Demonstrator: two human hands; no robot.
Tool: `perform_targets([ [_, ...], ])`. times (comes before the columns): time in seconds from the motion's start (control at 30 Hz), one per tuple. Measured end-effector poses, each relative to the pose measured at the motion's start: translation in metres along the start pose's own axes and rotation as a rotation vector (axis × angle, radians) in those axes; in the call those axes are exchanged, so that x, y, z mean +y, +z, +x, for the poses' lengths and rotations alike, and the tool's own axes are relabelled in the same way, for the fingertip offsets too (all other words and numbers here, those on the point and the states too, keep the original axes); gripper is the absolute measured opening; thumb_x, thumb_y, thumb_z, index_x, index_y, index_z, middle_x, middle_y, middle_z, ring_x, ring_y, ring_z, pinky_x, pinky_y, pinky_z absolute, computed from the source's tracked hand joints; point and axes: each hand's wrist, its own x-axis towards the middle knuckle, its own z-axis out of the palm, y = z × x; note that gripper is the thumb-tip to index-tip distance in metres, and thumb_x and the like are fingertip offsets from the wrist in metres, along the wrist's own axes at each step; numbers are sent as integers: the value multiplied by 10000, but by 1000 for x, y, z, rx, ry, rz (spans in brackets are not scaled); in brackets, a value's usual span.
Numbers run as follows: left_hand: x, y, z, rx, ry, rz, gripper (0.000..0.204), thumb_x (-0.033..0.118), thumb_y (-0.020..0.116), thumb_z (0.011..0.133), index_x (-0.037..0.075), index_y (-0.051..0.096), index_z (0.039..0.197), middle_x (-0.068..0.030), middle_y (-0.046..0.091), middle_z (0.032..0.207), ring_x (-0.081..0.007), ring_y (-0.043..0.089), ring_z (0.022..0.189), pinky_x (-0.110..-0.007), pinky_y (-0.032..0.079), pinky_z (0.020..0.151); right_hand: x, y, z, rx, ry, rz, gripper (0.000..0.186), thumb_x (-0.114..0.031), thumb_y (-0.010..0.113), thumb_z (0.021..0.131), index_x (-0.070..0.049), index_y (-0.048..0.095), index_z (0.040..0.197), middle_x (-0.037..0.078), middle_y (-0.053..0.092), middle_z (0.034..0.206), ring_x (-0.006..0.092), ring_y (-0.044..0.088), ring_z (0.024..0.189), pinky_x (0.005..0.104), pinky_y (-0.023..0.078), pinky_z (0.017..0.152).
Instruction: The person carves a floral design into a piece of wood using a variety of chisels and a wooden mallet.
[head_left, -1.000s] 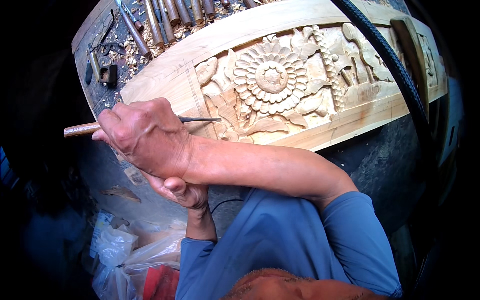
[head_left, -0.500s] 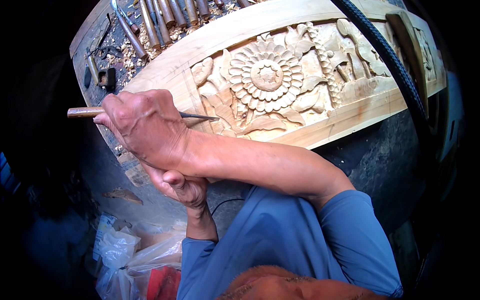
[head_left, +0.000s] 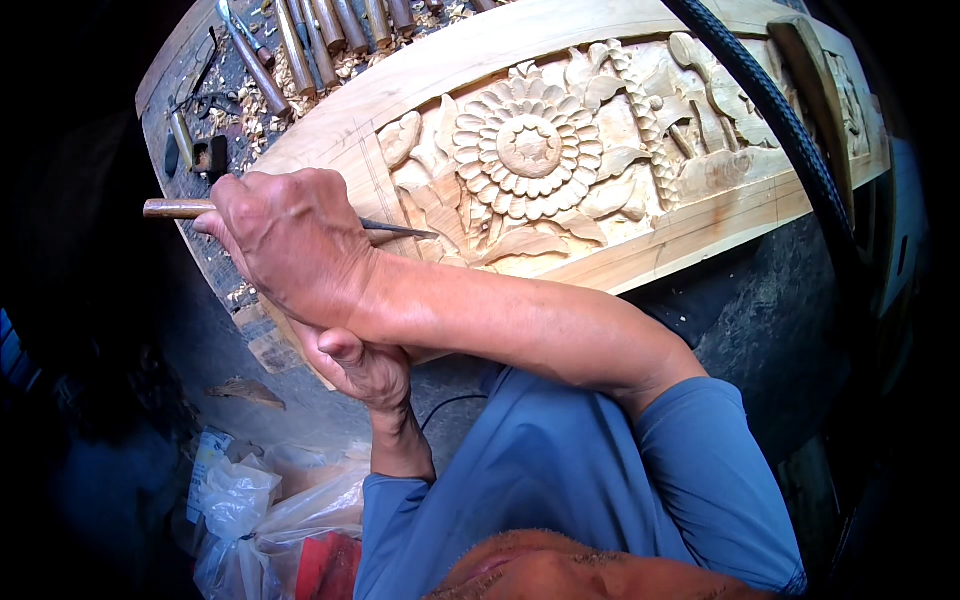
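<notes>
My right hand is closed round a wood-carving chisel, its wooden handle sticking out to the left of the fist. The narrow metal blade points right, with its tip on the leaf carving beside a round flower relief. That relief belongs to a long pale wooden panel. Beneath my right wrist is my left hand, close against it, thumb showing. The left fingers are hidden under the right hand, so their grip does not show.
Several wood-handled carving tools lie among shavings on the dark workbench. A small black block sits at its left. A thick black braided hose crosses the right side, near a wooden bar. Plastic bags stand on the floor, lower left.
The chisel and my right hand have shifted slightly to the right and up. The panel appears a few pixels further left in the picture. My left hand stays under the right wrist.
</notes>
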Motion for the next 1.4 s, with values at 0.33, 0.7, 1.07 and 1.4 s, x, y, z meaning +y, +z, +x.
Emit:
perform_targets([
  [0.33,5,3,-2,-68,87,157,1148,838,458,963,-109,297,1591,-204,437,1576,-251,435,1438,-433,325,1216,7,-2,-6,17,39,-27,281,-255,692,1011,-41,616,845,143,661,685,315,691,587,412,525,506],
  [0.7,-7,-22,0,53,92,-311,960,779,293,1038,-75,494,1427,-220,678,1151,-236,656,1021,-381,552,868,-48,-53,-42,-483,282,545,235,-203,684,1051,14,655,964,93,718,706,175,719,603,330,550,497],
  [1.07,-6,-19,-3,133,-34,-222,845,683,231,1105,-61,610,1231,-167,690,690,-157,570,524,-215,469,546,76,-232,50,-206,471,974,401,-289,337,1189,50,527,1292,100,659,933,18,431,422,157,325,396],
  [1.4,-6,-13,-2,91,54,-174,701,553,295,1155,-78,586,1248,-118,640,618,-85,438,494,-209,385,594,80,-218,44,-178,419,1170,421,-277,364,1183,69,525,1363,164,627,1127,71,507,671,192,442,553],
])
